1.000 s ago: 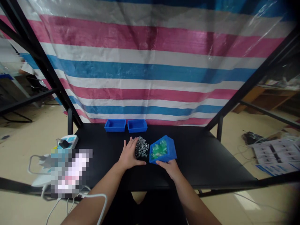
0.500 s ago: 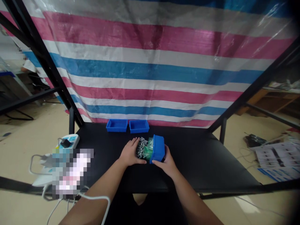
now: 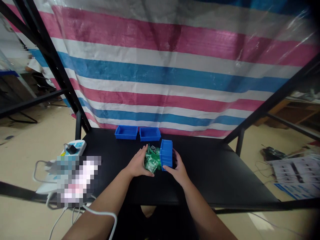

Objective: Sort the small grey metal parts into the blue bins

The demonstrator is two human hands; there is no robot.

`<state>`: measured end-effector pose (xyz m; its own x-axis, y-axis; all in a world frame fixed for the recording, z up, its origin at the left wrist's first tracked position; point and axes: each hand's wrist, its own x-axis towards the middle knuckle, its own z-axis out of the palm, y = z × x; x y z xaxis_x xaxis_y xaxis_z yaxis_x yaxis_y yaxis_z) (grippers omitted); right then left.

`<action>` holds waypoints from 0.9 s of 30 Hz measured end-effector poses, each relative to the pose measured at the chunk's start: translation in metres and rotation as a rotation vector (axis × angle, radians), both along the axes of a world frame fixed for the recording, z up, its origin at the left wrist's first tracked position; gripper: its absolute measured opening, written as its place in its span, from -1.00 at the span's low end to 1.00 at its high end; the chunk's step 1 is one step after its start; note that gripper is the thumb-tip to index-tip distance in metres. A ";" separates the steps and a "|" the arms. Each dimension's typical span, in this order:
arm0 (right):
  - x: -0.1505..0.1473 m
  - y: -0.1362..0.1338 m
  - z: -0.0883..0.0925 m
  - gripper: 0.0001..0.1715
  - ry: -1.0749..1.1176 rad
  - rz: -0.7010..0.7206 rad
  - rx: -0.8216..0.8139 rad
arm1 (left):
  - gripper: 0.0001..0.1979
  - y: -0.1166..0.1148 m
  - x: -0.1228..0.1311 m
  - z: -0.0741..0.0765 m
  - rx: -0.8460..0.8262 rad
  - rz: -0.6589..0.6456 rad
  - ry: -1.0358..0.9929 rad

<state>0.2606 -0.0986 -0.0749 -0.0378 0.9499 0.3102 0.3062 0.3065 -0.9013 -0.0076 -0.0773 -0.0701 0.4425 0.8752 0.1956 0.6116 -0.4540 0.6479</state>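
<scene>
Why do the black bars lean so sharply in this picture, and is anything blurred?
In the head view, the wide lens tilts the black frame bars inward and the corners darken; a pixelated patch hides the lower left; glare streaks the striped tarp at upper right.

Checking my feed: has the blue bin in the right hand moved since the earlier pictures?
Yes, the blue bin has shifted left, closer to the far blue bin at the table's back edge.
</scene>
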 end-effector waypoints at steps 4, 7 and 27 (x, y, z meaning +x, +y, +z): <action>0.005 0.002 0.009 0.14 -0.195 -0.052 0.041 | 0.61 -0.002 -0.002 0.003 0.013 -0.044 -0.044; 0.008 0.003 0.022 0.12 -0.340 -0.075 0.063 | 0.63 -0.004 -0.002 0.006 0.033 -0.043 -0.070; 0.025 0.012 0.018 -0.12 0.060 -0.110 -0.008 | 0.56 -0.016 -0.008 0.013 0.053 0.045 -0.062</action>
